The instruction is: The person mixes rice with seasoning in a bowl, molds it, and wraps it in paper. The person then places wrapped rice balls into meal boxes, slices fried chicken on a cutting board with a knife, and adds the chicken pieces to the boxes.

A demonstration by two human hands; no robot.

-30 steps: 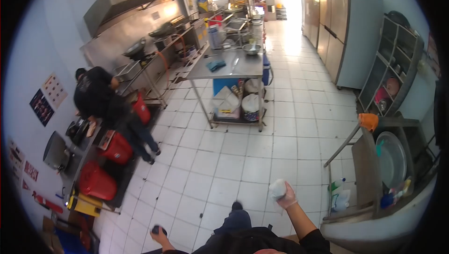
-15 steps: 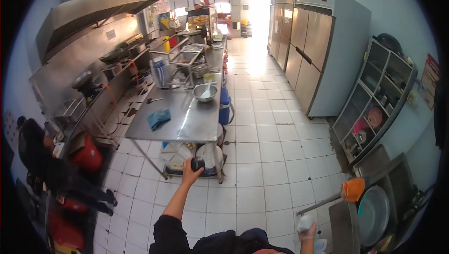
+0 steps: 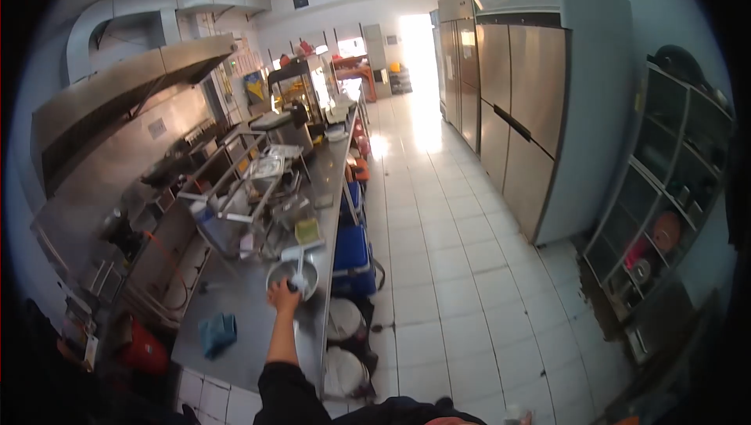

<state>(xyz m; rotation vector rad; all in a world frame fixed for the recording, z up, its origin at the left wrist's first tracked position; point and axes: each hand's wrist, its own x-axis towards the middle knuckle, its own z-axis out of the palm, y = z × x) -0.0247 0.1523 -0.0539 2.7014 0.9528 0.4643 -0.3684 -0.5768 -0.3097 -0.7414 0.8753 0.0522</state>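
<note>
My left hand [image 3: 282, 297] is over the near rim of a steel mixing bowl [image 3: 311, 280] on the metal worktable. Its fingers are closed round a small dark object [image 3: 292, 286], perhaps a black lid; its exact kind is hard to make out. A white-handled utensil [image 3: 299, 262] leans in the bowl. My right hand [image 3: 526, 418] shows only at the bottom edge, beside a blurred whitish container [image 3: 513, 410] that it seems to hold. A blue cloth [image 3: 217, 335] lies near the table's front edge.
The steel worktable [image 3: 250, 300] carries a rack [image 3: 235, 190] with trays and tubs. A blue cooler [image 3: 353, 264] and white buckets [image 3: 344, 370] stand below its right side. Tall steel fridges [image 3: 520, 96] and a shelf cabinet [image 3: 665, 182] line the right. A red bin [image 3: 143, 345] is at left.
I have come closer to the worktable. My left hand, with the dark object, has moved from before the table to the bowl. My right hand has dropped nearly out of view.
</note>
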